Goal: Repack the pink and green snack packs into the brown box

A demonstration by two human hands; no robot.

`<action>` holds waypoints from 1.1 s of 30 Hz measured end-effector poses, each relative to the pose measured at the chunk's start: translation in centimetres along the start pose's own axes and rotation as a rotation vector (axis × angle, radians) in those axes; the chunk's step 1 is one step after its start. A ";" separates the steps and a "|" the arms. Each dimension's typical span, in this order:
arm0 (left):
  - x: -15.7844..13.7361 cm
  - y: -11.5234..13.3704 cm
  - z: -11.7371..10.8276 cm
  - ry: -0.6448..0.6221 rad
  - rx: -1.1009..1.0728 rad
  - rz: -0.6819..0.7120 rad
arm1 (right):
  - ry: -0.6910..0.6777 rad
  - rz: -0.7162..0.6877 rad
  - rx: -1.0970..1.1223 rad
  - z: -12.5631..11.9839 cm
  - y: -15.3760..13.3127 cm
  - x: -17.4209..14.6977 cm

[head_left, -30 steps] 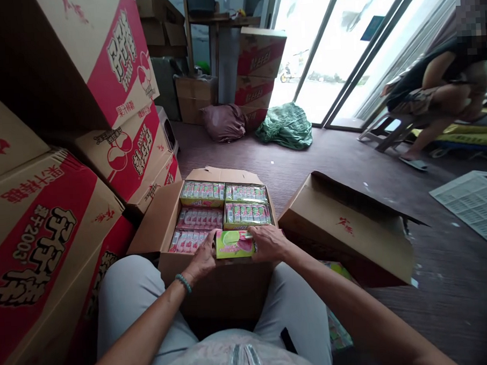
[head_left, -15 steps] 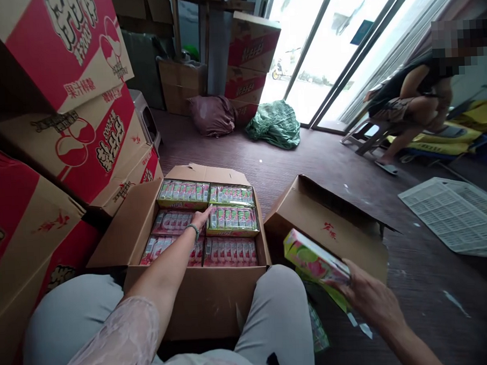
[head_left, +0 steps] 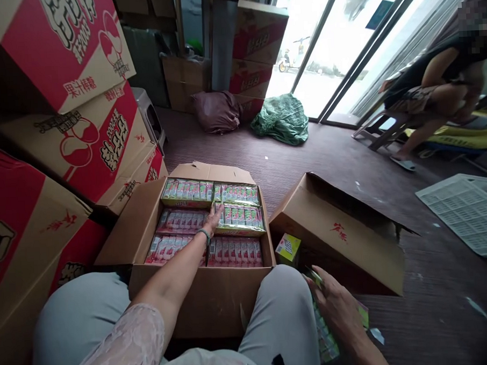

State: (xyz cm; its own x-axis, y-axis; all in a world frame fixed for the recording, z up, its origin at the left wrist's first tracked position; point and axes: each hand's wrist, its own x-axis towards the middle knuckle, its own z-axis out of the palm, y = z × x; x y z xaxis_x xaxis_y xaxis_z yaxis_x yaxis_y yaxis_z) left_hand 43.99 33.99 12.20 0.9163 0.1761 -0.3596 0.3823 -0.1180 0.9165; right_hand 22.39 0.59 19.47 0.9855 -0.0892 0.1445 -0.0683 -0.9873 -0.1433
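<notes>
An open cardboard carton (head_left: 224,301) stands between my knees, packed with rows of wrapped candy boxes, green ones (head_left: 187,190) at the far side and pink ones (head_left: 235,253) nearer. My left hand (head_left: 213,219) reaches in, its fingers stretched out against the left end of a green candy box (head_left: 242,216) in the middle row. Low beside my right knee is my right hand (head_left: 337,302), its fingers bent around a yellow-green edge that I cannot make out fully. Green wrapped packs (head_left: 326,337) lie under it. A yellow-green box (head_left: 288,248) stands just beyond my knee.
A second, tipped carton (head_left: 350,231) lies open on the floor at right. Red-and-brown cartons (head_left: 92,140) are stacked high on the left. Bags (head_left: 281,119) lie near the glass door. A seated person (head_left: 436,82) and a white plastic crate (head_left: 466,210) are further right.
My right hand has moved down and left from holding up a green candy box to beside my knee. A yellow-green box now shows there. My left hand's fingers have spread more along the packed box.
</notes>
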 end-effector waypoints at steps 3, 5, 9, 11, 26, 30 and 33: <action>-1.1 1.1 -0.4 -0.011 -0.126 -0.061 | 0.016 0.007 0.026 -1.0 -3.1 1.1; -2.5 1.9 -1.5 -0.043 -0.188 -0.069 | -0.023 0.023 0.065 -1.4 -4.8 1.3; -8.2 2.1 -6.0 -0.054 -0.261 0.076 | -0.026 -0.111 0.216 -1.7 -7.9 1.1; -11.9 1.1 -8.8 -0.100 -0.216 0.255 | 0.032 -0.215 0.275 -2.2 -9.5 1.2; -18.5 -8.3 -10.9 -0.016 0.200 0.574 | -0.260 -0.900 -0.312 -4.4 -27.0 1.5; -18.6 -8.5 -10.9 -0.025 0.195 0.627 | -0.229 -0.971 -0.383 -3.6 -27.9 1.0; -18.5 -8.5 -11.0 -0.026 0.182 0.656 | -0.215 -0.983 -0.430 -3.6 -27.6 1.1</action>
State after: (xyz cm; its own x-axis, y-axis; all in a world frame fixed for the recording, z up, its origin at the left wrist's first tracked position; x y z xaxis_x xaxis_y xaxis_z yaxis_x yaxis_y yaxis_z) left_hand 22.51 42.47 12.93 0.9672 -0.0109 0.2540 -0.2412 -0.3550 0.9032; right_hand 24.83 27.22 27.09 0.6431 0.7465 -0.1710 0.7554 -0.5817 0.3016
